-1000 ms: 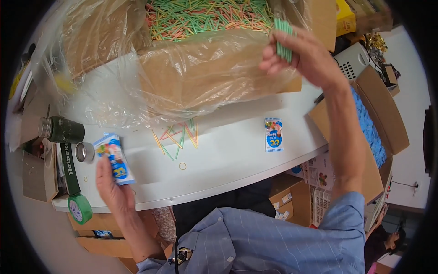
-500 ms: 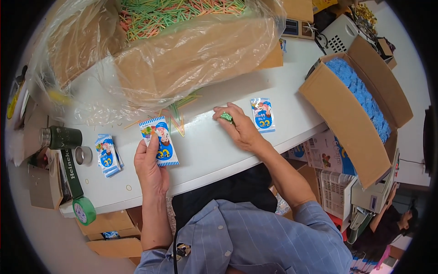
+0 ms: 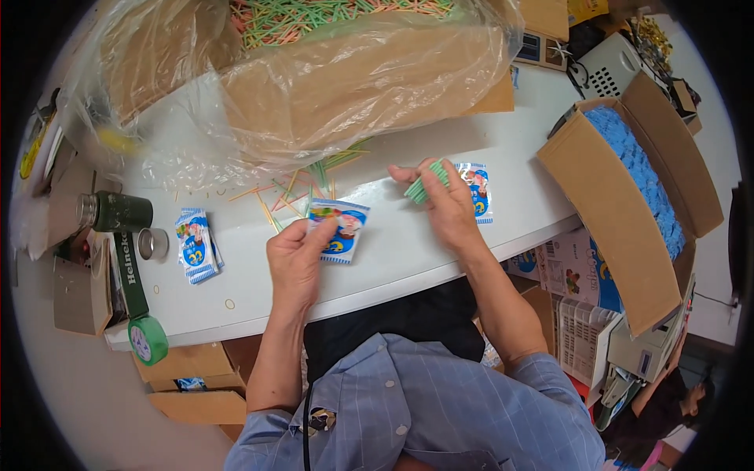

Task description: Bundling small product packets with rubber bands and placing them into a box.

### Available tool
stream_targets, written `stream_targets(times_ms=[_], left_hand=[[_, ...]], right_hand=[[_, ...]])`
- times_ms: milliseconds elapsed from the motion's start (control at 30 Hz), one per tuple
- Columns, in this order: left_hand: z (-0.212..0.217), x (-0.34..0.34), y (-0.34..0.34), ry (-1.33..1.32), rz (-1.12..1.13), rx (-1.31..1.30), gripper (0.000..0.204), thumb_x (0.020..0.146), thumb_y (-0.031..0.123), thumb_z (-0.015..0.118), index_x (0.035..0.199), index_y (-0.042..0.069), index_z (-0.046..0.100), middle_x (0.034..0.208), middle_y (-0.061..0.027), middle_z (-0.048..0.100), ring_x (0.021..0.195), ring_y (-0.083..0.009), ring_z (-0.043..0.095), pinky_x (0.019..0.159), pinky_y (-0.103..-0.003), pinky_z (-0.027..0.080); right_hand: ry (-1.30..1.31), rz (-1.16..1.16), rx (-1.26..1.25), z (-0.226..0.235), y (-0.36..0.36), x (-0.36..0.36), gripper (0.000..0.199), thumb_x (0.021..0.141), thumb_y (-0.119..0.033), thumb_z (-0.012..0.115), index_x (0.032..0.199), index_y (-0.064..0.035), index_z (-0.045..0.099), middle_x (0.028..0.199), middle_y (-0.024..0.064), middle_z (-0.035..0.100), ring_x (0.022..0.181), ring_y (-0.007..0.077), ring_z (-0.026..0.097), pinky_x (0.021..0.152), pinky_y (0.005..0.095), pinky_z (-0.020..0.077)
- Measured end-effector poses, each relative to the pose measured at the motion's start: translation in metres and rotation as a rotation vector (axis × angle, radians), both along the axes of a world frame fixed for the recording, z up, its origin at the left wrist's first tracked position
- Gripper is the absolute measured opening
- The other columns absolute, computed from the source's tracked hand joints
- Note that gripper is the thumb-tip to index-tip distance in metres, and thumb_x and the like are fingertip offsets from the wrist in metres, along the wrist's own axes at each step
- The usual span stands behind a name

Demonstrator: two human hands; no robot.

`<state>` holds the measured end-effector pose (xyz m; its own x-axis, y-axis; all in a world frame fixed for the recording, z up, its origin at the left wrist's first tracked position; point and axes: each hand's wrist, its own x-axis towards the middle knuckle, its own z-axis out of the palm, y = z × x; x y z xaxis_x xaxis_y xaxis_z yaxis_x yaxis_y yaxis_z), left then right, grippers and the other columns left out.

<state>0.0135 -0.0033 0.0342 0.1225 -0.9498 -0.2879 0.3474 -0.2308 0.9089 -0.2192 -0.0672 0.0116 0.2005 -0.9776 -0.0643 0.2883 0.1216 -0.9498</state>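
Observation:
Between the thumb and fingers of my left hand [image 3: 297, 263] is a blue and white printed packet [image 3: 345, 232], held above the white table. My right hand [image 3: 448, 210] is closed round a small bundle of green sticks [image 3: 428, 184]. Partly behind that hand lies another blue and white packet [image 3: 481, 195] on the table. Loose pink, green and yellow sticks [image 3: 287, 196] are scattered beyond my left hand. They lie below a plastic-lined carton [image 3: 369, 86] filled with more coloured sticks [image 3: 338, 22]. A small stack of packets [image 3: 198, 247] rests at the left.
Left of the stack stand a metal cup [image 3: 152, 244] and a dark green flask [image 3: 118, 212]. Green tape [image 3: 148, 341] hangs at the table's front left corner. An open carton [image 3: 613, 212] of blue packets stands at the right. A person [image 3: 664, 408] is at the lower right edge.
My left hand has brought its packet rightward, tilting it. My right hand has turned and lifted, so the green bundle shows more fully. The whole view has shifted slightly.

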Motion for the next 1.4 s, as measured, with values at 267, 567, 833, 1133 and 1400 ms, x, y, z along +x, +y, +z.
stream_targets(times_ms=[267, 567, 833, 1133, 1400], left_hand=[[0.001, -0.015, 0.009, -0.325, -0.142, -0.159, 0.017, 0.095, 0.012, 0.069, 0.099, -0.003, 0.074, 0.085, -0.0028, 0.074, 0.076, -0.0045, 0.061, 0.069, -0.02, 0.049], [-0.009, -0.019, 0.012, -0.204, -0.037, -0.11, 0.019, 0.098, 0.014, 0.066, 0.1, -0.003, 0.074, 0.081, 0.0, 0.071, 0.073, -0.0031, 0.057, 0.064, -0.02, 0.047], [-0.009, -0.016, 0.017, -0.37, -0.224, -0.212, 0.02, 0.098, 0.015, 0.065, 0.098, -0.004, 0.072, 0.077, -0.0009, 0.067, 0.069, -0.0045, 0.055, 0.062, -0.022, 0.045], [-0.008, -0.019, 0.018, -0.27, -0.302, -0.243, 0.023, 0.098, 0.016, 0.066, 0.106, -0.004, 0.073, 0.083, -0.0036, 0.072, 0.075, -0.0062, 0.061, 0.067, -0.022, 0.05], [-0.008, -0.022, 0.018, -0.284, -0.274, -0.214, 0.024, 0.098, 0.015, 0.066, 0.111, -0.003, 0.072, 0.085, -0.0029, 0.073, 0.077, -0.0049, 0.062, 0.069, -0.021, 0.051]], right_hand=[[-0.467, 0.029, -0.078, 0.043, 0.007, 0.029, 0.017, 0.108, -0.022, 0.042, 0.111, -0.0075, 0.05, 0.117, 0.0224, 0.067, 0.132, 0.0377, 0.052, 0.117, 0.0485, 0.0306], [-0.575, 0.073, -0.05, 0.04, 0.014, 0.04, 0.018, 0.108, -0.022, 0.04, 0.112, -0.0079, 0.05, 0.116, 0.0236, 0.067, 0.132, 0.0389, 0.051, 0.116, 0.0494, 0.0317], [-0.59, 0.017, -0.078, 0.043, 0.013, 0.04, 0.021, 0.109, -0.024, 0.037, 0.112, -0.0083, 0.05, 0.116, 0.0248, 0.067, 0.132, 0.039, 0.051, 0.116, 0.0492, 0.032], [-0.497, 0.059, -0.078, 0.049, 0.021, 0.041, 0.019, 0.109, -0.024, 0.037, 0.112, -0.0081, 0.047, 0.118, 0.026, 0.066, 0.132, 0.0389, 0.051, 0.115, 0.049, 0.0325], [-0.259, 0.234, -0.113, 0.041, 0.025, 0.033, 0.02, 0.107, -0.021, 0.041, 0.109, -0.0029, 0.049, 0.12, 0.0238, 0.066, 0.136, 0.0372, 0.047, 0.114, 0.0483, 0.0343]])
